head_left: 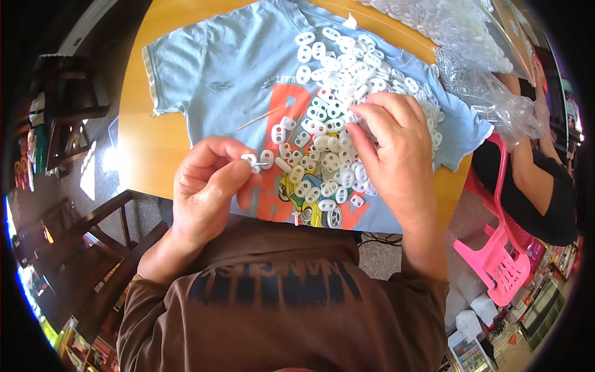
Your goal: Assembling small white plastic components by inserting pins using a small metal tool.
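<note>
My left hand is closed in a pinch on a small white two-hole plastic piece. A second white piece touches or sits just beside it at the fingertips. Over the right side of a heap of similar white pieces is my right hand. Its thumb and index fingertips are close together with a white piece between them; its other fingers curl above the heap. Heap and loose pieces lie on a light blue T-shirt with an orange and yellow print.
The shirt is spread on a wooden table. A thin wooden stick lies left of the heap. Clear plastic bags, one full of white pieces, are at the far right. Near a pink plastic chair, another person's arm shows.
</note>
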The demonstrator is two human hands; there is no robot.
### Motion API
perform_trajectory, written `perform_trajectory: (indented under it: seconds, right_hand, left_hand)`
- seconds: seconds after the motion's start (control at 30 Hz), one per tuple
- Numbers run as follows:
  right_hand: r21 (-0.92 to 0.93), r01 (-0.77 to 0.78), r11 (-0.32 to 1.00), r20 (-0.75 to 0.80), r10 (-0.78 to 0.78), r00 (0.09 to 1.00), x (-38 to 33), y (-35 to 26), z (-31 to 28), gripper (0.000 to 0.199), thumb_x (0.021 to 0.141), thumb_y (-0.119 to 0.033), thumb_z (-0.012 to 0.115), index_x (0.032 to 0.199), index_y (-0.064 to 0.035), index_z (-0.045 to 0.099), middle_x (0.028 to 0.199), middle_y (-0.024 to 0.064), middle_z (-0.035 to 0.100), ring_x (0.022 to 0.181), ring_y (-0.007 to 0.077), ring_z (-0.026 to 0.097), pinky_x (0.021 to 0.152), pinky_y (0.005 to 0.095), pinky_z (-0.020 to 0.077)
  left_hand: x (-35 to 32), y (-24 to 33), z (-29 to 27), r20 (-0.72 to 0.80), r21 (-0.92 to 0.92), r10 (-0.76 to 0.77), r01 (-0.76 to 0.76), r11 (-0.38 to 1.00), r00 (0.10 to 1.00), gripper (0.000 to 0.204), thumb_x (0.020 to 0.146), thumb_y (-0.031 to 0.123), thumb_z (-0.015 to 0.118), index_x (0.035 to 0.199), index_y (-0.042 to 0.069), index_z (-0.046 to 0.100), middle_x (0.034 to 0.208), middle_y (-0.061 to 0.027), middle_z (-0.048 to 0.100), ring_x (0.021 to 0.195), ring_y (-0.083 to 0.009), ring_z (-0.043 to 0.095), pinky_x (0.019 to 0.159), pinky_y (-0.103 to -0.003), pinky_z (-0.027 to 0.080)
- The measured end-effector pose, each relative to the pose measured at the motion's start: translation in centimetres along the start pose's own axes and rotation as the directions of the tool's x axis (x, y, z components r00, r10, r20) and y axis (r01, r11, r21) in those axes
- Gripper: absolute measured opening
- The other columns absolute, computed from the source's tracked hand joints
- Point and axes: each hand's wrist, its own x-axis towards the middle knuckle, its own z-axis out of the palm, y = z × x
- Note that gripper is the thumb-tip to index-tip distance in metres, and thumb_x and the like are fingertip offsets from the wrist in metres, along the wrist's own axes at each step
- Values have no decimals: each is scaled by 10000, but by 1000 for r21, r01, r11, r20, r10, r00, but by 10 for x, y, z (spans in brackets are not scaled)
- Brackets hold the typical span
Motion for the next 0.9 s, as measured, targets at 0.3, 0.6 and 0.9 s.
perform_trajectory:
  seconds: [0.3,0.6,0.9]
  right_hand:
    - [47,29,998,4,-29,1000,1,9,-2,216,643,-33,652,822,-65,536,805,73,504,770,258,506,695,368,407]
    - [146,3,989,-15,-1,1000,-8,17,-2,162,653,-68,592,795,-74,515,756,61,467,729,248,481,641,363,380]
    - [806,-305,507,65,438,897,1,16,-21,164,747,17,648,883,-7,558,789,58,573,711,171,555,634,265,436]
  left_hand:
    - [28,21,52,191,98,-77,59,993,978,104,867,18,513,966,27,544,779,-44,596,578,-44,508,543,-175,417]
    - [49,25,92,353,214,-205,135,968,913,135,849,-35,489,961,25,532,783,-54,597,573,-65,536,532,-195,437]
    - [75,16,85,320,136,-119,79,988,940,91,883,89,481,940,18,490,821,-102,583,525,-93,507,485,-200,432]
